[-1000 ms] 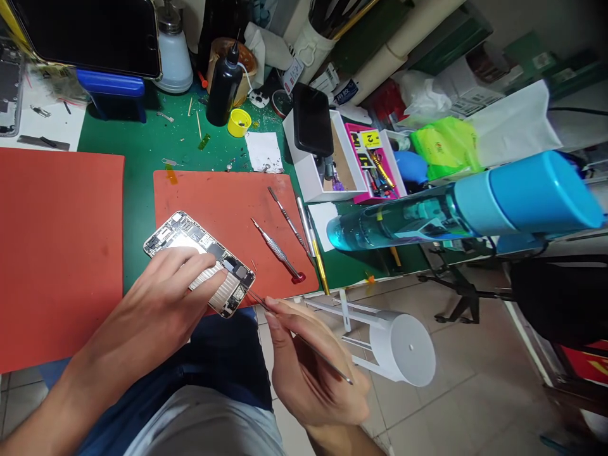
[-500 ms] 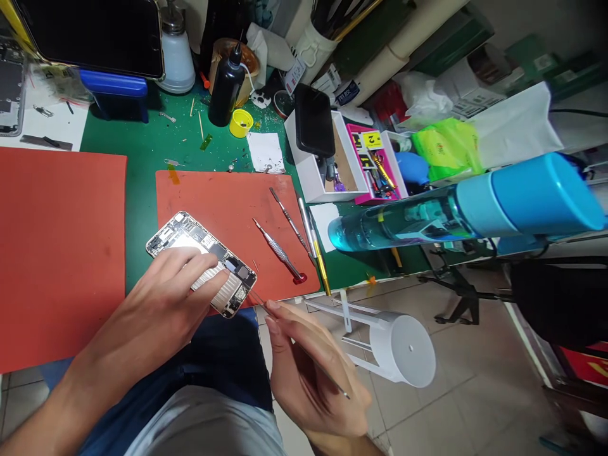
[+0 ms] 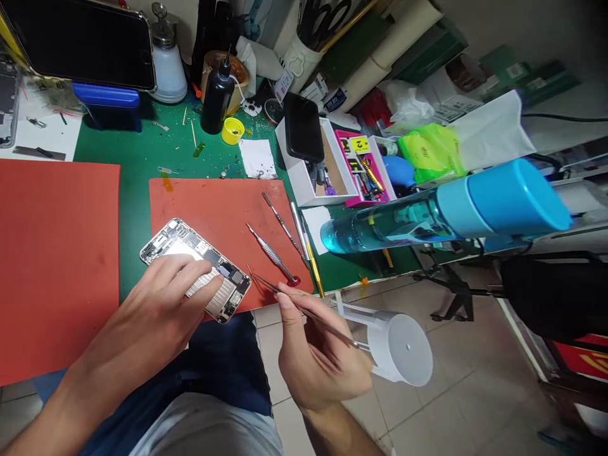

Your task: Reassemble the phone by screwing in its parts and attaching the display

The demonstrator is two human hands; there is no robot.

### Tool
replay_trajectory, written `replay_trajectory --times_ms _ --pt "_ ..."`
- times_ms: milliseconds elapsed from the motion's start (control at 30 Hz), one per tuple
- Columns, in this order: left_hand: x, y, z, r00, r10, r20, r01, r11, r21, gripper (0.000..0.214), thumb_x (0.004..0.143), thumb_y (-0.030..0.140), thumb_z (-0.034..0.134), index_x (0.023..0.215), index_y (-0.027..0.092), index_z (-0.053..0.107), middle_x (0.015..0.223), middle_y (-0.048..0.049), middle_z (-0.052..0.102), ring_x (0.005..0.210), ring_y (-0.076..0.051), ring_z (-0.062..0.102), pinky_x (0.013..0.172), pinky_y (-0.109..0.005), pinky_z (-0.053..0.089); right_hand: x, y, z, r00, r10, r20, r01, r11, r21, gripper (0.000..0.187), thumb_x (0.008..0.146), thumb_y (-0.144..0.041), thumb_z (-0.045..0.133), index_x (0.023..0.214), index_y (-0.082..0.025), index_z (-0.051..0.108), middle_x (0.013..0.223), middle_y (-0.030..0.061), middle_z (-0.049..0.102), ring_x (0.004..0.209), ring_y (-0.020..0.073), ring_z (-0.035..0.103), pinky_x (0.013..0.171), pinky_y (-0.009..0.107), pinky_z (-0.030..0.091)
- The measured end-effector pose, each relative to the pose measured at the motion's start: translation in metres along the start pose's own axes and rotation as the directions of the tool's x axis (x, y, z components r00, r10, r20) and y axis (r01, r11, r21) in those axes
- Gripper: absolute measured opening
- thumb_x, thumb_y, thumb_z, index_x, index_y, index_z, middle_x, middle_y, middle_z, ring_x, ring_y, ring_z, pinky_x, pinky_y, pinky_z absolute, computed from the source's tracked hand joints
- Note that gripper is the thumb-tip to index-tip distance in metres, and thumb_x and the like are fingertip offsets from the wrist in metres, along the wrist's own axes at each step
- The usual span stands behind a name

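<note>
I observe a green work mat (image 3: 137, 152) on the bench, flecked with debris, with beige floor tiles (image 3: 456, 392) to its right. Two matte orange-red silicone pads lie on it: a broad one (image 3: 57, 253) on the left and a smaller rectangular one (image 3: 213, 209) ahead of me. A translucent teal plastic bottle with a blue cap (image 3: 394, 228) crosses the right of my view, above a round white plastic stand (image 3: 403, 348).

An opened smartphone with a dark, exposed circuit board (image 3: 175, 235) lies flat and diagonal on the smaller pad, near its lower edge. My left hand (image 3: 152, 310) presses down on it, fingers together, their tips on a ribbed silver strip (image 3: 211, 292). My right hand (image 3: 318, 361) pinches slender steel tweezers (image 3: 308, 313) between thumb and forefinger, their tips just beside the phone.

Two knurled steel pry tools (image 3: 273, 256) lie on the pad, one with a red end. Beyond stand a black dropper bottle (image 3: 217, 101) and a pink tray (image 3: 354, 171) with a yellow label marked "2" (image 3: 360, 144).
</note>
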State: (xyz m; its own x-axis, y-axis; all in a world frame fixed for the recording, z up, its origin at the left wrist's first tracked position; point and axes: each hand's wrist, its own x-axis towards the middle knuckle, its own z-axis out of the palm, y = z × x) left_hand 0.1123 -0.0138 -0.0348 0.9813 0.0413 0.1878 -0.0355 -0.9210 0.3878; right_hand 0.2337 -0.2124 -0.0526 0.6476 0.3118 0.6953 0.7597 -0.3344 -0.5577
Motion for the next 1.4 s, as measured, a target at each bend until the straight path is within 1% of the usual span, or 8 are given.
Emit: replay_trajectory --times_ms 100,300,400,533,700,900,1233,1400 --pt "0.001 0.000 -0.001 1.000 0.000 0.013 0.000 1.000 -0.001 0.039 0.104 0.005 0.053 0.139 0.023 0.058 0.134 -0.0098 0.066 0.118 -0.031 0.060 0.100 -0.049 0.049 -0.001 0.001 0.000 1.000 0.002 0.001 -0.002 1.000 0.007 0.037 0.086 0.003 0.084 0.115 -0.020 0.081 0.097 0.0033 0.087 0.078 0.0200 0.084 0.070 0.031 0.071" --pt "-0.001 0.001 0.000 1.000 0.008 -0.021 -0.009 1.000 -0.029 0.038 0.105 0.004 0.053 0.139 0.021 0.058 0.131 -0.0094 0.067 0.115 -0.029 0.058 0.097 -0.047 0.049 -0.003 -0.001 -0.005 0.999 -0.011 -0.038 0.014 0.996 0.085 0.050 0.081 0.011 0.083 0.121 -0.019 0.080 0.102 0.0042 0.087 0.086 0.0228 0.085 0.080 0.040 0.074" --pt "-0.002 0.001 0.000 1.000 0.009 -0.020 -0.009 0.999 -0.031 0.042 0.103 0.001 0.053 0.140 0.021 0.057 0.131 -0.0097 0.066 0.117 -0.029 0.058 0.098 -0.047 0.049 -0.004 -0.004 -0.009 0.998 -0.038 0.046 0.028 0.981 0.194 0.051 0.081 0.015 0.079 0.122 -0.016 0.078 0.105 0.0062 0.086 0.092 0.0239 0.085 0.082 0.041 0.074" --pt "-0.002 0.000 -0.001 1.000 0.015 -0.007 -0.015 0.999 -0.029 0.050 0.098 -0.004 0.054 0.142 0.021 0.055 0.133 -0.0100 0.066 0.118 -0.030 0.059 0.100 -0.047 0.048 -0.005 -0.005 -0.009 0.986 -0.024 0.165 -0.022 0.961 0.276 0.046 0.085 0.014 0.075 0.119 -0.017 0.076 0.105 0.0071 0.086 0.092 0.0233 0.085 0.081 0.040 0.075" --pt "-0.001 0.000 -0.003 1.000 0.025 -0.016 -0.026 0.999 -0.029 0.048 0.099 -0.002 0.055 0.140 0.021 0.056 0.131 -0.0103 0.066 0.117 -0.030 0.060 0.099 -0.046 0.049 -0.004 0.000 -0.005 0.985 0.013 0.173 -0.063 0.956 0.287 0.040 0.088 0.010 0.076 0.116 -0.019 0.076 0.102 0.0058 0.086 0.090 0.0229 0.085 0.081 0.039 0.075" --pt "-0.001 0.003 -0.006 1.000 -0.008 -0.016 0.006 0.991 -0.130 0.033 0.109 0.009 0.048 0.136 0.024 0.060 0.125 -0.0075 0.067 0.110 -0.025 0.059 0.097 -0.042 0.047 0.001 0.004 -0.006 0.981 0.010 0.194 -0.074 0.944 0.322 0.041 0.087 0.010 0.075 0.115 -0.019 0.076 0.103 0.0063 0.086 0.091 0.0233 0.085 0.081 0.040 0.075" --pt "-0.001 0.003 -0.007 0.999 -0.013 0.037 0.018 0.989 -0.147 0.033 0.110 0.011 0.048 0.135 0.028 0.063 0.122 -0.0056 0.066 0.112 -0.025 0.059 0.097 -0.042 0.046 0.001 0.007 -0.006 0.981 0.000 0.192 -0.063 0.946 0.319 0.041 0.087 0.011 0.076 0.114 -0.020 0.076 0.102 0.0051 0.086 0.090 0.0233 0.086 0.080 0.040 0.075" --pt "-0.001 0.003 -0.006 1.000 -0.004 0.021 0.007 0.990 -0.139 0.034 0.110 0.010 0.048 0.135 0.027 0.063 0.123 -0.0057 0.066 0.114 -0.025 0.058 0.099 -0.044 0.045 0.001 0.006 -0.007 0.981 -0.004 0.196 -0.055 0.954 0.295 0.038 0.088 0.008 0.077 0.114 -0.020 0.076 0.102 0.0048 0.086 0.089 0.0234 0.086 0.078 0.040 0.075"
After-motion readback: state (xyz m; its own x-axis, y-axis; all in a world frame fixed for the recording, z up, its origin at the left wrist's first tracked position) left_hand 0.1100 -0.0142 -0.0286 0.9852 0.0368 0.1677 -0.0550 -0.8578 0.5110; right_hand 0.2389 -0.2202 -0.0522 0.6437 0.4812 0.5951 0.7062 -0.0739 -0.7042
